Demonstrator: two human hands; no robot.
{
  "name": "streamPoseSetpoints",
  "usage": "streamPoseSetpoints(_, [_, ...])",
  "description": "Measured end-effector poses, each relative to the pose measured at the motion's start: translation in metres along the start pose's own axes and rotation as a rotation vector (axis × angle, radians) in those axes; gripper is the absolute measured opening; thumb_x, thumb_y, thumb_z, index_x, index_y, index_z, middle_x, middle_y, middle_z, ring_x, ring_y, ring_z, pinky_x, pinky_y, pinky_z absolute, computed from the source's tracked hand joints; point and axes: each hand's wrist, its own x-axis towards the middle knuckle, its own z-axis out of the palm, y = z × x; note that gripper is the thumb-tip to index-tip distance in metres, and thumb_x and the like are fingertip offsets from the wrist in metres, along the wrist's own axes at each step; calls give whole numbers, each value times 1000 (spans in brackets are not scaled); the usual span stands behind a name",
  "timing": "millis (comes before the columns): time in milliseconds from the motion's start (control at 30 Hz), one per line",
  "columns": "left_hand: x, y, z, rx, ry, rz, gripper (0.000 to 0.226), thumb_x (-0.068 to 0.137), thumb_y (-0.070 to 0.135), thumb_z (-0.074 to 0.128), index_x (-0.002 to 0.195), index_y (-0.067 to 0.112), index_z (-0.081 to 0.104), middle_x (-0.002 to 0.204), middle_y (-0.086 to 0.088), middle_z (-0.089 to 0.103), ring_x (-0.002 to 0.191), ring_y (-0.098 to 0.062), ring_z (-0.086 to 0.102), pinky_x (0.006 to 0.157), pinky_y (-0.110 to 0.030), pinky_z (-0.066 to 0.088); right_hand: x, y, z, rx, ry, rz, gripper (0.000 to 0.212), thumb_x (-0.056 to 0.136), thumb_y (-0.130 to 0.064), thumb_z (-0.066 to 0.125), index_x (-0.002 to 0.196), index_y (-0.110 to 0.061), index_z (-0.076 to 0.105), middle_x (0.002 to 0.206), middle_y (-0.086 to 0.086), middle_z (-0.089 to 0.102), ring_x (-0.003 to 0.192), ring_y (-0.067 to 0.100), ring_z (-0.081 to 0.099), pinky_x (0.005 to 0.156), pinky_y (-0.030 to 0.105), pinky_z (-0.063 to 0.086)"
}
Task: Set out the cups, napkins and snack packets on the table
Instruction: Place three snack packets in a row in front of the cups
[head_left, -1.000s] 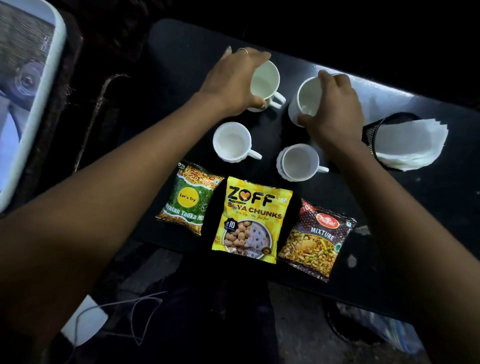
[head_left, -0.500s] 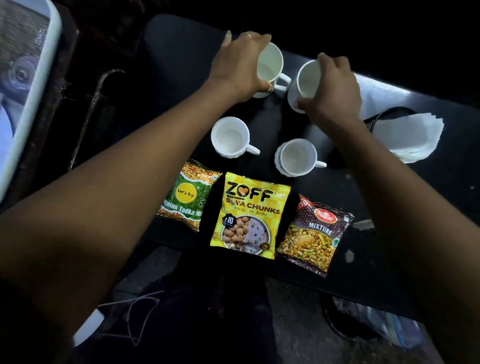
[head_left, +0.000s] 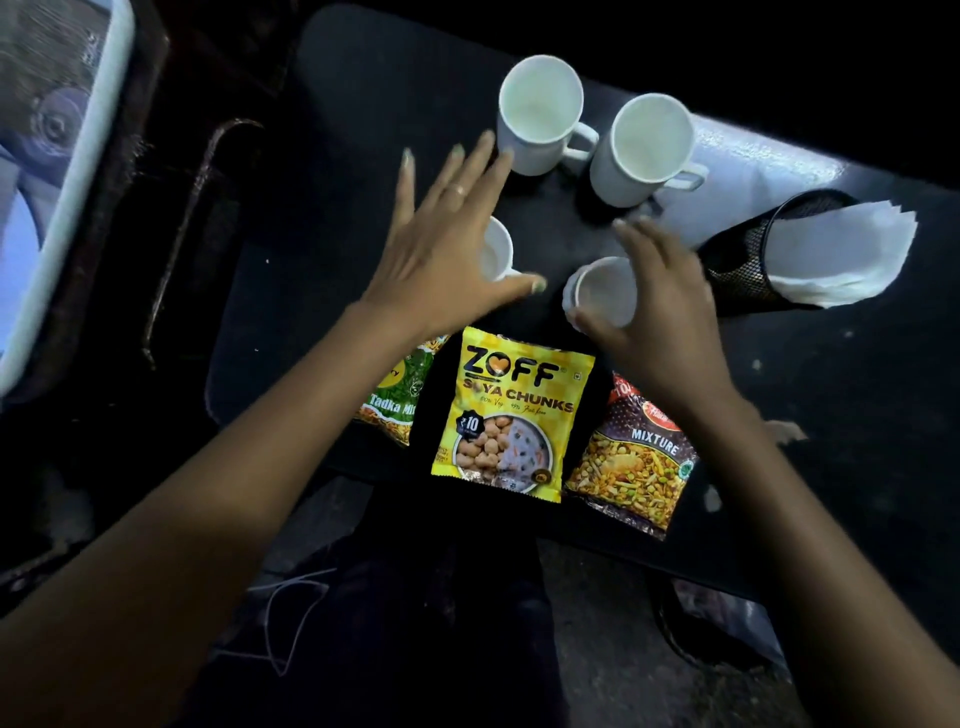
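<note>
The yellow packet (head_left: 511, 410) reads "ZOFF SOYA CHUNKS", "10"; right of it, "MIXTURE" (head_left: 636, 457); left, "Tadka" (head_left: 400, 400). Beyond it stand 4 cups (head_left: 540, 111). My left hand (head_left: 441, 249) and right hand (head_left: 660, 312) hover spread, holding nothing.

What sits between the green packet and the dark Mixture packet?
The yellow Zoff packet lies flat between the green packet and the Mixture packet, in the head view.

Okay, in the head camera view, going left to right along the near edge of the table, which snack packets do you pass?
Green Tadka Mix packet, partly under the left forearm → yellow Zoff Soya Chunks packet → dark Mixture packet.
</note>
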Motion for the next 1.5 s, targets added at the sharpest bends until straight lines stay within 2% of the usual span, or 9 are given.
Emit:
streamPoseSetpoints(100, [-25,-3,10,-32,-38,-93,103,75,53,69,151,18,9,160,-5,7,147,-22,11,117,-39,-7,-13,1,11,-35,-17,29,80,80,-32,72,146,-15,31,153,10,29,137,28,30,109,39,28])
streamPoseSetpoints(167, [-33,-2,16,-129,-37,-170,95,79,38,71,151,19,12,159,-2,13,144,-22,20,118,-36,9,-14,0,14,-42,-2,39,77,81,-24,71,146,-12,32,151,11,33,134,30,36,106,39,32])
streamPoseSetpoints(233, [-33,0,18,-196,10,-217,85,83,28,70,150,22,19,156,2,22,136,-21,35,104,-35,35,-12,0,15,-44,18,52,76,79,-20,72,144,-10,34,148,12,37,130,31,41,101,40,37])
streamPoseSetpoints(300, [-27,1,17,-203,66,-232,77,84,24,69,148,22,27,151,4,31,125,-23,46,88,-34,42,-10,-1,16,-43,30,65,77,77,-19,74,144,-10,35,144,12,41,126,32,44,97,39,41])
streamPoseSetpoints(433, [-14,3,15,-198,74,-236,76,81,24,71,146,22,31,148,3,36,123,-25,48,89,-39,45,-9,-1,18,-55,39,79,79,77,-19,74,144,-11,34,143,10,42,124,31,45,94,39,43])
streamPoseSetpoints(633, [-6,7,16,-208,109,-264,75,78,27,74,143,22,36,145,3,40,120,-24,51,88,-38,46,-10,-3,21,-37,63,102,79,78,-18,73,145,-11,33,144,10,41,125,31,44,95,40,42])
streamPoseSetpoints(933, [7,14,17,-230,140,-275,75,78,28,74,143,23,37,145,3,40,122,-23,51,91,-37,46,22,-5,13,-16,94,100,76,77,-15,73,143,-11,35,143,9,42,124,32,45,94,36,40])
streamPoseSetpoints(1267, [7,15,19,-218,169,-265,74,78,29,74,143,24,38,145,4,41,121,-24,52,88,-37,46,24,-7,14,-18,114,110,77,76,-18,75,143,-12,36,142,8,43,123,32,47,93,37,42])
streamPoseSetpoints(1500, [6,15,21,-165,173,-275,75,79,34,73,144,25,35,146,4,40,121,-25,52,87,-39,47,22,-7,14,-54,118,87,77,78,-21,73,144,-11,34,144,11,41,126,33,45,98,42,39])
